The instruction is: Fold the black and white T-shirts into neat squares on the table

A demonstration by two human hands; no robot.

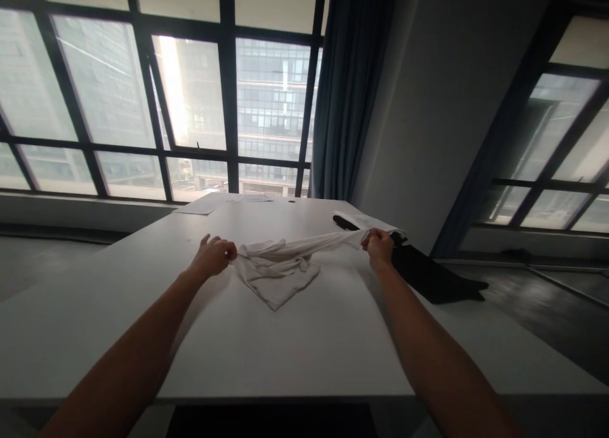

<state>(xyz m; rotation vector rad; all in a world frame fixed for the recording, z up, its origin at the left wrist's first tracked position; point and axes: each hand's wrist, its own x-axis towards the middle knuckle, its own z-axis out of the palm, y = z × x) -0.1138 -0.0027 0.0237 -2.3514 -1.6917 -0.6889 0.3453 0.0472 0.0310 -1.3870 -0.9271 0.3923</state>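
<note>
Cloth [280, 287] stretches between your left hand [215, 257] and right hand [379, 245], each pinching its edge; pull both sides evenly.

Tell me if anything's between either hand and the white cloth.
Nothing visible is: the left hand and right hand both grip the white cloth, which stretches between them over the table. The black cloth lies to the right of the right hand, outside that stretch.
</note>
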